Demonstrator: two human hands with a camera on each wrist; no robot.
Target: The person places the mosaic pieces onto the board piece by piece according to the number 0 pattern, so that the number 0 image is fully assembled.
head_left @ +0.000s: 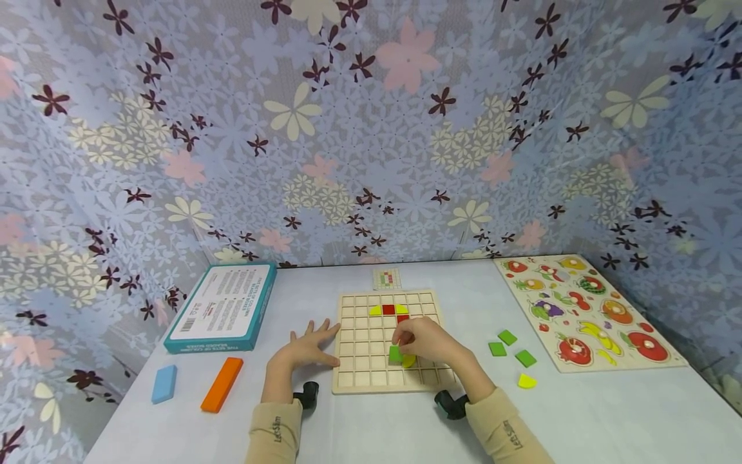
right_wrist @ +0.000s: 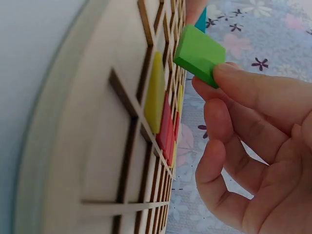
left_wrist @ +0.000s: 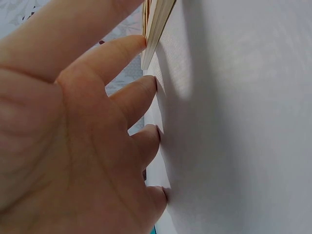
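My right hand [head_left: 430, 341] is over the wooden grid board [head_left: 359, 380], pinching a green square tile [right_wrist: 197, 51] between thumb and fingers. In the right wrist view the tile is tilted and raised off the board. My left hand [head_left: 304, 350] lies with spread fingers at the board's left edge, thumb and index fingertip right at the rim. On the grid sit yellow rounded pieces [head_left: 375, 310] and red squares [head_left: 388, 309] near the top. Another yellow piece [head_left: 409, 362] lies lower, beside the green tile in the head view. My right hand hides part of the grid's middle.
Behind the board lies a small pattern card [head_left: 386, 279]. Several green tiles [head_left: 525, 358] and a yellow quarter piece [head_left: 527, 381] lie to the right, before a fruit puzzle board [head_left: 556, 332]. At left are a teal box [head_left: 223, 306], an orange block [head_left: 222, 385] and a blue block [head_left: 164, 384].
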